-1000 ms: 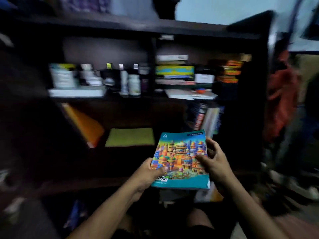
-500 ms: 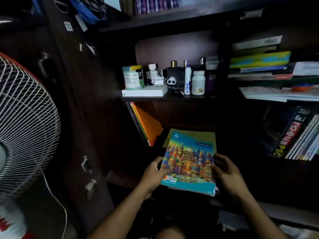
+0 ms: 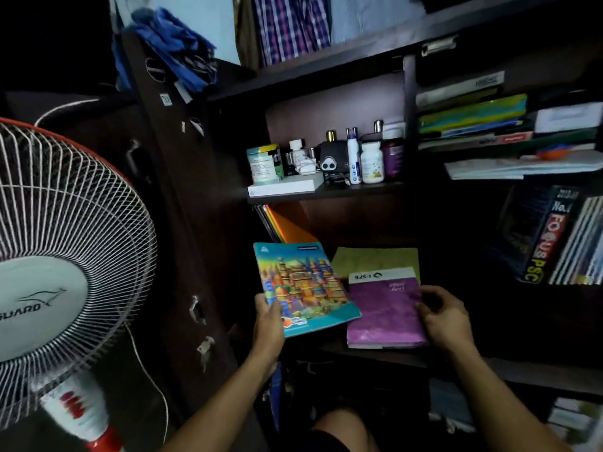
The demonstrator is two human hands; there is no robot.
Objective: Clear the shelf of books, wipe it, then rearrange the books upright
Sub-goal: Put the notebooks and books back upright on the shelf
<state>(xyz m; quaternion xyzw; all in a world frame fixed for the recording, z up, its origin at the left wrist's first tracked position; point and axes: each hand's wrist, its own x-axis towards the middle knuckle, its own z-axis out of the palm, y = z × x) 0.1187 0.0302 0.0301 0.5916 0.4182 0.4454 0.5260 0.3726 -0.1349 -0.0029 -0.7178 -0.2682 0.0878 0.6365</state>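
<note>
Your left hand (image 3: pixel 268 321) grips the colourful notebook (image 3: pixel 303 288) by its lower left corner, thumb on the cover, holding it tilted and lifted off the shelf board, in front of the lower left compartment. Just beside it, your right hand (image 3: pixel 445 318) clasps the right edge of the purple book (image 3: pixel 385 308), which lies flat with its near end at the front edge of the shelf (image 3: pixel 368 352). The notebook's lower right corner overlaps the purple book's left edge. Behind both, a yellow-green book (image 3: pixel 375 261) lies flat on the same board, partly covered by the purple one. Orange folders (image 3: pixel 290 228) lean against the compartment's left wall. One level up, bottles and jars (image 3: pixel 372 161) crowd a shelf; to the right, stacked books (image 3: pixel 473 119) lie flat above leaning books (image 3: pixel 548 243). A pedestal fan (image 3: pixel 65 256) stands at far left.
</note>
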